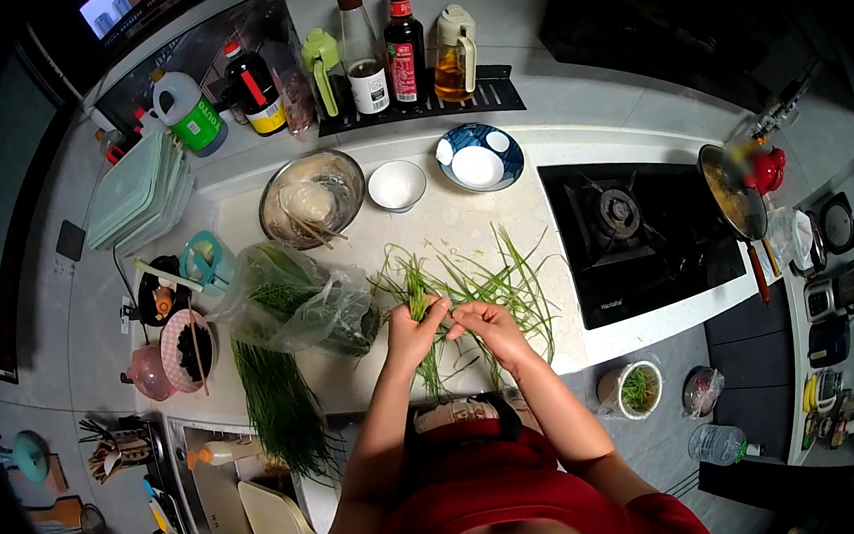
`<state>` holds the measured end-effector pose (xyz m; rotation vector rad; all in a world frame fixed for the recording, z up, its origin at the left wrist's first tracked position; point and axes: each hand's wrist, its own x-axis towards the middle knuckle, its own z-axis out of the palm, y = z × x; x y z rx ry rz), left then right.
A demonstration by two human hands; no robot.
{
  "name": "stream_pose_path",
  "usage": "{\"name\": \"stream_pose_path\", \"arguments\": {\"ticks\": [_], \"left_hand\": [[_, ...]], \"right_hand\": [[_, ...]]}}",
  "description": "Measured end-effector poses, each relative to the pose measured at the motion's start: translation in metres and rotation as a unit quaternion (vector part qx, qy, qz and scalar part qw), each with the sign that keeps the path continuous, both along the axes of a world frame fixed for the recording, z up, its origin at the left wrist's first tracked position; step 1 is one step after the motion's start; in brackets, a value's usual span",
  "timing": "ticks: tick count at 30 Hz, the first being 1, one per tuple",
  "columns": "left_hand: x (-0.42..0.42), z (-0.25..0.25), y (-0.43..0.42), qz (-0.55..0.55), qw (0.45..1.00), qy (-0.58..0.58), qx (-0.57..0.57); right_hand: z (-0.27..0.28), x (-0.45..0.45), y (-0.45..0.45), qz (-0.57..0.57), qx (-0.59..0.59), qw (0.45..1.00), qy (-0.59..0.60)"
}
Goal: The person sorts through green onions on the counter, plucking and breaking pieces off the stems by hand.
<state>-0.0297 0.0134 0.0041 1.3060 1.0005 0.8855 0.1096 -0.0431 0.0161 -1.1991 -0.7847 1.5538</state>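
Note:
My left hand point(413, 334) is closed around a small bunch of green chives point(416, 286), whose ends stick out above and below the fist. Close beside it, my right hand point(488, 330) pinches at the bunch with thumb and forefinger; what lies between those fingertips is too small to make out. Loose chives point(519, 285) spread over the counter behind and right of my hands. To the left, a clear plastic bag point(294, 298) holds more greens. A thick bundle of long chives point(279, 404) hangs over the counter's front edge.
Behind stand a metal bowl point(272, 204) with dough and chopsticks, a white bowl point(398, 186) and a blue patterned bowl point(513, 168). A gas hob point(649, 280) is on the right, with a pan point(732, 193). A bin point(612, 393) with green scraps stands on the floor.

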Motion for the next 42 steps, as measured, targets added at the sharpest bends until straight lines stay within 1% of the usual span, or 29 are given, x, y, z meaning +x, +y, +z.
{"name": "stream_pose_path", "arguments": {"ticks": [3, 4, 5, 7, 10, 11, 12, 13, 14, 17, 20, 23, 26, 29, 32, 35, 36, 37, 38, 39, 40, 41, 42], "left_hand": [[-0.001, -0.006, 0.003, 0.037, 0.999, 0.038, 0.010], [-0.003, -0.009, 0.007, 0.057, 0.997, 0.021, 0.040], [-0.005, -0.012, 0.010, 0.073, 0.996, 0.030, 0.039], [-0.009, 0.004, 0.013, 0.070, 0.992, 0.105, -0.001], [-0.010, 0.008, 0.015, 0.043, 0.985, 0.168, -0.024], [-0.009, -0.005, 0.015, 0.055, 0.984, 0.166, 0.040], [-0.007, -0.028, 0.016, 0.067, 0.979, 0.164, 0.104], [-0.005, -0.030, 0.015, 0.079, 0.970, 0.160, 0.168], [-0.008, -0.030, 0.016, 0.033, 0.975, 0.203, 0.088], [-0.006, -0.002, 0.012, 0.001, 0.971, 0.239, 0.021], [0.001, -0.017, 0.010, 0.041, 0.992, 0.082, 0.086], [0.003, -0.020, 0.009, 0.038, 0.996, 0.066, 0.051], [0.004, -0.011, 0.011, 0.027, 0.993, 0.114, -0.011], [0.010, -0.008, 0.006, 0.026, 0.998, 0.039, 0.033], [0.008, -0.003, 0.004, -0.043, 0.994, -0.039, -0.096], [0.005, -0.009, 0.002, -0.080, 0.992, -0.014, -0.095], [0.003, -0.010, 0.002, -0.088, 0.993, 0.000, -0.073], [0.003, -0.018, 0.002, -0.005, 1.000, 0.009, -0.011], [0.003, -0.030, 0.004, 0.077, 0.996, 0.020, 0.050], [0.003, -0.028, 0.004, 0.159, 0.981, 0.030, 0.110], [-0.006, -0.025, 0.008, 0.207, 0.974, 0.057, 0.076], [-0.015, -0.021, 0.010, 0.235, 0.970, 0.054, 0.019], [-0.024, -0.029, 0.015, 0.244, 0.966, 0.053, 0.070]], "right_hand": [[-0.003, 0.002, -0.001, 0.006, 0.003, 1.000, 0.005], [-0.003, 0.003, -0.001, 0.009, 0.000, 1.000, 0.016], [-0.004, 0.004, -0.001, 0.011, -0.003, 1.000, 0.027], [-0.003, 0.006, -0.002, 0.009, -0.009, 0.999, 0.033], [-0.010, 0.007, -0.001, 0.004, -0.018, 0.998, 0.060], [-0.013, 0.008, 0.000, 0.001, -0.020, 0.997, 0.072], [-0.014, 0.008, 0.000, -0.003, -0.024, 0.996, 0.083], [-0.015, 0.008, 0.001, -0.008, -0.028, 0.995, 0.094], [-0.015, 0.007, 0.001, -0.012, -0.031, 0.994, 0.105], [-0.015, 0.008, 0.001, -0.018, -0.048, 0.992, 0.117], [-0.017, 0.007, 0.001, -0.025, -0.042, 0.991, 0.123], [-0.019, 0.007, 0.002, -0.018, -0.039, 0.994, 0.096], [-0.021, 0.007, 0.002, -0.020, -0.038, 0.994, 0.096], [-0.016, 0.005, 0.001, -0.018, -0.028, 0.997, 0.072], [-0.013, 0.006, 0.001, -0.017, -0.013, 0.999, 0.040], [-0.019, 0.006, -0.001, 0.002, -0.012, 1.000, -0.025], [-0.027, 0.006, 0.000, 0.015, 0.000, 1.000, -0.026], [-0.036, 0.007, 0.000, 0.026, 0.017, 0.996, -0.087], [-0.045, 0.008, 0.001, 0.038, 0.032, 0.988, -0.148], [-0.053, 0.009, 0.002, 0.049, 0.047, 0.976, -0.208], [-0.061, 0.009, 0.003, 0.041, 0.027, 0.914, -0.403], [-0.068, 0.010, 0.003, 0.051, 0.037, 0.870, -0.489], [-0.073, 0.014, 0.004, 0.062, 0.049, 0.818, -0.570]]}}
